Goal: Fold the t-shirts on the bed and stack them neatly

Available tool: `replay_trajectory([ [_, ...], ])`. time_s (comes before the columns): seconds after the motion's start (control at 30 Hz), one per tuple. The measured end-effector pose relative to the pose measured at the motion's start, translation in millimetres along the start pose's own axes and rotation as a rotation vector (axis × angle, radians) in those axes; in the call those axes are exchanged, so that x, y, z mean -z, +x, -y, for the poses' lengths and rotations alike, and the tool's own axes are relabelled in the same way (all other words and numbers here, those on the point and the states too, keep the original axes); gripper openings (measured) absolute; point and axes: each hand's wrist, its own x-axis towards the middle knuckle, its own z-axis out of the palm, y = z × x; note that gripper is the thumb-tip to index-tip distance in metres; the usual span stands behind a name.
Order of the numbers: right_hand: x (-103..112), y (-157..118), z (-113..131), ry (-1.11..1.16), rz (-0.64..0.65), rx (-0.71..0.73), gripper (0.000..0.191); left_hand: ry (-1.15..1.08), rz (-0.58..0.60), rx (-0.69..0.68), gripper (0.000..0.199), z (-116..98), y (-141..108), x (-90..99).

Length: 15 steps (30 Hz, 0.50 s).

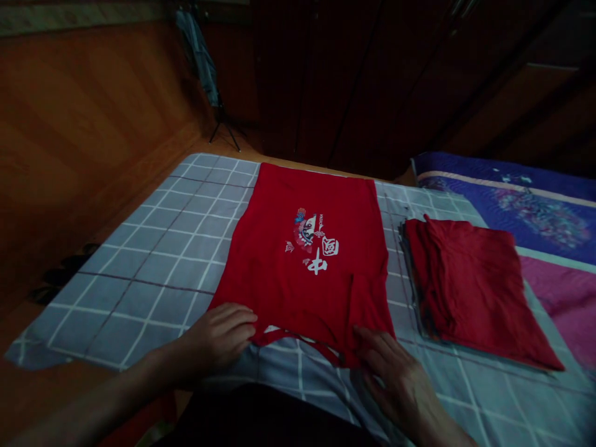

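A red T-shirt (274, 248) lies spread out with its neck opening toward me and a white and coloured print on its middle. My left hand (230, 332) is at the shirt's near left corner, its fingers closed on the cloth and the thumb hidden. At the near right corner, beside the neckline, my right hand (391, 369) grips the edge, fingers on top and thumb lower down. A small fold of red cloth stands up just beyond the right fingers.
A grey checked cloth (177, 217) covers the surface under the shirt. To the right rests a stack of folded red clothes (484, 285). Purple and pink floral bedding (540, 205) lies beyond it. A small tripod stand (223, 127) with blue-grey fabric stands at the back left.
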Motion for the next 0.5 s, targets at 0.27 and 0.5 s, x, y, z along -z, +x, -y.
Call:
replay_trajectory([
  [0.27,10,9,2,0.269,-0.044,-0.231,0.02,-0.062,0.032,0.086,0.018,-1,-5,6.9],
  [0.5,4,7,5,0.211,-0.122,-0.219,0.018,0.097,0.053,-0.083,0.03,-2,-13,-10.6],
])
